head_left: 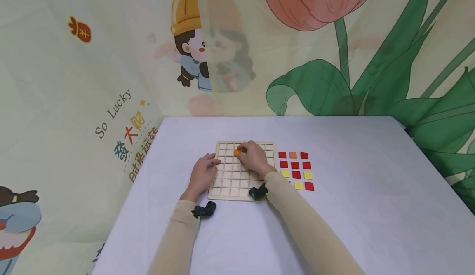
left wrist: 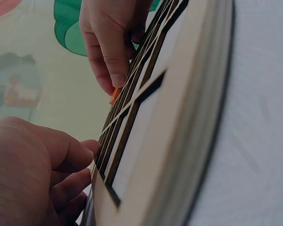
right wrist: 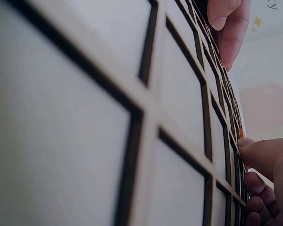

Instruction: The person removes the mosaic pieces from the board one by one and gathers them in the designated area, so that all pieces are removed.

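Observation:
A pale wooden grid board [head_left: 235,183] lies on the table, its square cells divided by thin raised strips. Over the upper middle of the board, my right hand [head_left: 255,158] pinches a small orange square tile [head_left: 236,153] at the grid. The left wrist view shows the tile [left wrist: 114,96] at the fingertips, tilted against the strips. My left hand [head_left: 201,175] rests at the board's left edge, fingertips touching it. The right wrist view shows the right thumb [right wrist: 259,153] by the orange tile; the tile's far side is hidden.
Right of the board lie several loose square tiles in rows: red ones [head_left: 295,165], yellow ones [head_left: 308,175] and an orange one [head_left: 293,155]. The right forearm partly covers some. A white cloth covers the table [head_left: 371,209], and a printed curtain [head_left: 237,60] hangs behind it.

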`<state>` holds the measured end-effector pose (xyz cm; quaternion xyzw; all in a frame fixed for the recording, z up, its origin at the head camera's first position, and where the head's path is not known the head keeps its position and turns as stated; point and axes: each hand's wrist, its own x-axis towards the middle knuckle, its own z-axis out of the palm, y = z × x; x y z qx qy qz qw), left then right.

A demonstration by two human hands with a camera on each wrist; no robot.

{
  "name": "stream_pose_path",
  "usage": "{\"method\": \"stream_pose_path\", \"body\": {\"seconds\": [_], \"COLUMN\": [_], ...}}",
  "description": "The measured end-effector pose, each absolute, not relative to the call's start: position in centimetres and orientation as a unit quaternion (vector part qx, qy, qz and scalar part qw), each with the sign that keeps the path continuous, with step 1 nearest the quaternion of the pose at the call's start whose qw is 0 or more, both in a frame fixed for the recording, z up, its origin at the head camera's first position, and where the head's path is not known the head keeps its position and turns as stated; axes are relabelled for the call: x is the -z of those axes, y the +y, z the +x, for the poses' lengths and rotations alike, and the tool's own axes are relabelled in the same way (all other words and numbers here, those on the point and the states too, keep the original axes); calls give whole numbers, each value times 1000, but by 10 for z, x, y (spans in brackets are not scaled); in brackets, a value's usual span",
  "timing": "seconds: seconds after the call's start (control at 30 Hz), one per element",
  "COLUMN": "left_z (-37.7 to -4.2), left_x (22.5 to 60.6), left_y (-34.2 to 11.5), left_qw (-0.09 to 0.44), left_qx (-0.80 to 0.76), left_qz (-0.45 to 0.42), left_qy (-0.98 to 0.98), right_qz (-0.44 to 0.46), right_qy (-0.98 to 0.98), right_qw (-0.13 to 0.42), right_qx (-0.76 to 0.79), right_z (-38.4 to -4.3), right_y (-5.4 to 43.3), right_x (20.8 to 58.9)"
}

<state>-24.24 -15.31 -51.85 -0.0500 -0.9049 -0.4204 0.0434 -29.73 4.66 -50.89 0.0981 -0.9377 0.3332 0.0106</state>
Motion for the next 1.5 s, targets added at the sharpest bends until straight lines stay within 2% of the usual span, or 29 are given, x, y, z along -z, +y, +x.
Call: {"method": "stream_pose_path", "body": {"seconds": [0.67,1.03,1.5], "left_z": [-244,-244,-243], "left_x": [522,521,519], "left_y": [-151,-151,-155], "left_qw": [49,39,50], "left_qx": [422,418,410], "left_qz": [-58,-52,-66], "left_qy": [-903,-906,-908], "right_qz": [84,104,112], "right_qy": [-933,-935,-925], "right_qw": [8,6,6], "right_qx": [-350,-339,-362], "right_z": [-295,-294,-290], "right_y": [47,47,57], "right_x": [505,505,500]}}
